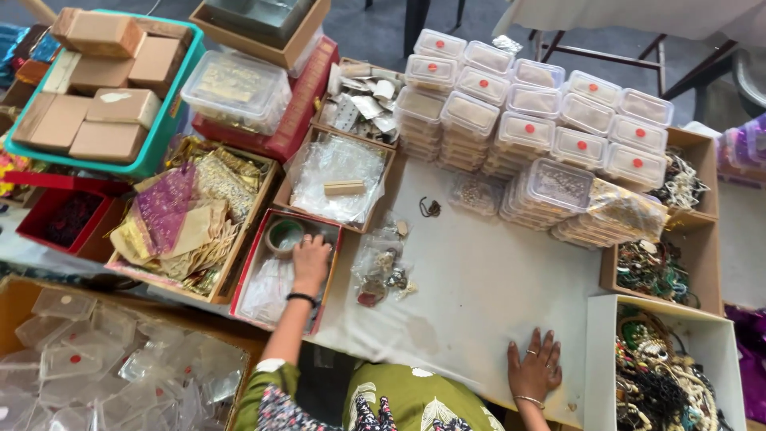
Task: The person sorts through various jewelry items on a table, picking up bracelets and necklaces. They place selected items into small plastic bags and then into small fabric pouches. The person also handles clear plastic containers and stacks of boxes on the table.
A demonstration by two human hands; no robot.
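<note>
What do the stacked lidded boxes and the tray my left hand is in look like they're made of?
The stacked boxes look like clear, glossy plastic: you can see through the lids and they catch the light. The red-edged tray under the left hand looks like matte cardboard, though that is less certain.

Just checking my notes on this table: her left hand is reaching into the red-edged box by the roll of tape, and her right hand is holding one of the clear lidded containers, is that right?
Not quite. The left hand does reach into the red-edged box by the roll of tape, but the right hand holds nothing: it rests flat on the white table cover, apart from the clear lidded containers. The head view shows this.
</note>
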